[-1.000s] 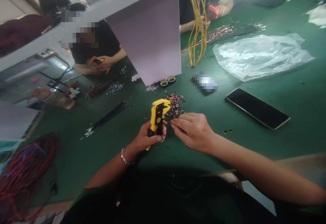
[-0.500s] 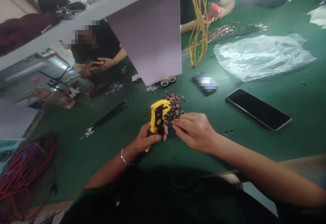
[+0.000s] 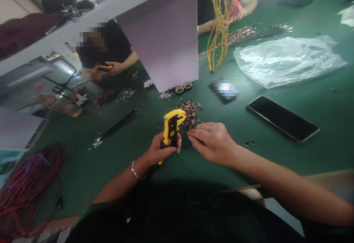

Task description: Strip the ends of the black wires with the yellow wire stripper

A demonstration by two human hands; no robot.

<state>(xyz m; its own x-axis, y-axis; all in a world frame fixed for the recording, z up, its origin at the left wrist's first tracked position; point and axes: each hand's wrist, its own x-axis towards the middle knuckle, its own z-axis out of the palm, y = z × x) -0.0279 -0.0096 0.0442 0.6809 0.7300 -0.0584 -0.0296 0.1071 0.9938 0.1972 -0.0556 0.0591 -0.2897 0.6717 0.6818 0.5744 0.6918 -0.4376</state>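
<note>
My left hand (image 3: pixel 163 147) is wrapped round the handles of a yellow and black wire stripper (image 3: pixel 172 127), whose jaws point up and to the right. Just right of the tool, my right hand (image 3: pixel 211 141) is pinched, with thumb and fingertips together; whatever lies between them is too small to name. Behind the tool's jaws is a pile of short copper-coloured and black wire pieces (image 3: pixel 190 111) on the green table (image 3: pixel 221 176). A bundle of thin black wires (image 3: pixel 118 125) lies to the left of my left hand.
A phone (image 3: pixel 283 118) and a clear plastic bag (image 3: pixel 287 60) lie on the right. Two tape rolls (image 3: pixel 183 88) sit by an upright panel (image 3: pixel 171 36). Yellow wires (image 3: pixel 217 33) hang behind. Red cables (image 3: pixel 27 191) are heaped at left. Two people work across the table.
The whole view has shifted slightly. My hands and the wire stripper hold nearly the same pose. Across the table at left, a person's hand has moved up a little towards their tool.
</note>
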